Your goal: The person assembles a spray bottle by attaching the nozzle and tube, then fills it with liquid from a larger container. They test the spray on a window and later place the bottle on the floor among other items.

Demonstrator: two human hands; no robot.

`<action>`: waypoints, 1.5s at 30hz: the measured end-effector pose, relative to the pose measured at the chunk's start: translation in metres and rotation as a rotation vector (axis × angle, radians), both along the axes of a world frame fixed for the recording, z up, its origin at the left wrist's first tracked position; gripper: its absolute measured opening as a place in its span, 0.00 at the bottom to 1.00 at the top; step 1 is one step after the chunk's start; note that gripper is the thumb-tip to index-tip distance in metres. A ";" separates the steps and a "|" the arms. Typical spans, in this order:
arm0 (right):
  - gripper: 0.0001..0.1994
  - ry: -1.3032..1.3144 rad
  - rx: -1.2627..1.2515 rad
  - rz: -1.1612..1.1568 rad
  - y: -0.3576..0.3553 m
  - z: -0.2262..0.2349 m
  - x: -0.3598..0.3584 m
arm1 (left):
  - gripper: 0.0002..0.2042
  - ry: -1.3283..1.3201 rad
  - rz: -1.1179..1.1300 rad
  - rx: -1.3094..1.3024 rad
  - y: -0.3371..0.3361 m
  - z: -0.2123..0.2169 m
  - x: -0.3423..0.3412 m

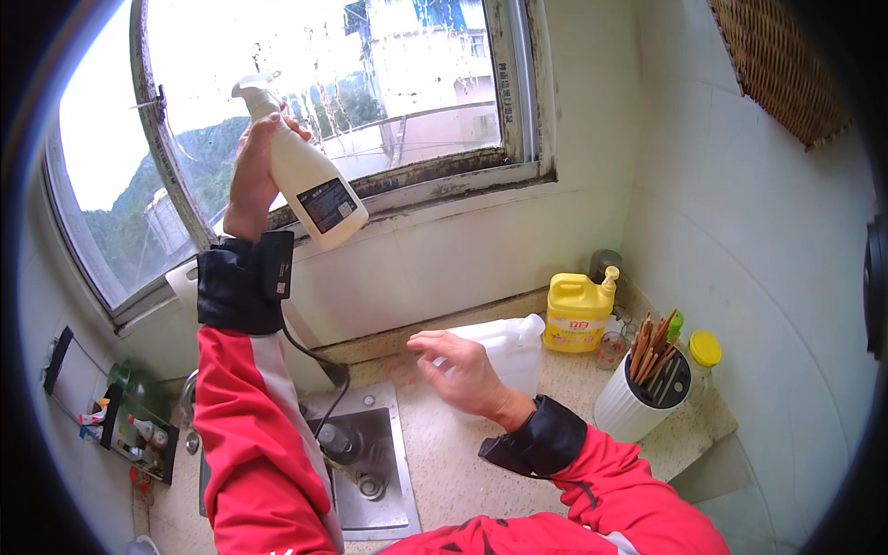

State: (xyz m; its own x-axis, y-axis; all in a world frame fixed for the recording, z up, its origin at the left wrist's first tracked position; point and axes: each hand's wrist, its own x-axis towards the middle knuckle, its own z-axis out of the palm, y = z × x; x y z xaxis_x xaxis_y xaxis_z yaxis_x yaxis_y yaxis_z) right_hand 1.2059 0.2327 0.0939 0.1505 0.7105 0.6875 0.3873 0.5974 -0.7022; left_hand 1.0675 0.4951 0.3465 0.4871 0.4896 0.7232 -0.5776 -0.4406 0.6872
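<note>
My left hand is raised to the window and wrapped round the neck of a white spray bottle. The bottle tilts, its trigger head up at the glass and its dark label toward me. Wet streaks run down the window pane beside the nozzle. My right hand hovers over the counter with its fingers spread and slightly curled, holding nothing. Behind it stands a translucent white jug, partly hidden by the hand; I cannot tell whether they touch.
A steel sink lies below my left arm. On the counter's right are a yellow pump jug, a white ribbed chopstick holder and a yellow-lidded jar. A wall rack holds bottles at left; a woven basket hangs upper right.
</note>
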 end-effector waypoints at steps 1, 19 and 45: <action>0.15 -0.003 0.006 -0.004 -0.001 0.000 0.000 | 0.18 0.012 0.011 -0.014 -0.001 -0.001 -0.002; 0.30 0.092 0.070 -0.187 -0.032 0.021 -0.025 | 0.21 -0.059 -0.120 -0.212 -0.134 -0.100 -0.031; 0.42 0.342 -0.714 1.065 -0.119 -0.106 -0.148 | 0.25 -0.064 0.526 -0.528 -0.409 -0.337 -0.182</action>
State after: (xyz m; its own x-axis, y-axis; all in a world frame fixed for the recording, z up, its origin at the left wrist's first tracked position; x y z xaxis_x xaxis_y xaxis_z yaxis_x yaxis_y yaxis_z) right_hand 1.0575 0.1138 -0.0125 -0.6116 0.7758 0.1552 -0.2952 -0.0418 -0.9545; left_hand 0.8859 0.0860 0.0090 0.0578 0.9363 0.3463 -0.4279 -0.2902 0.8560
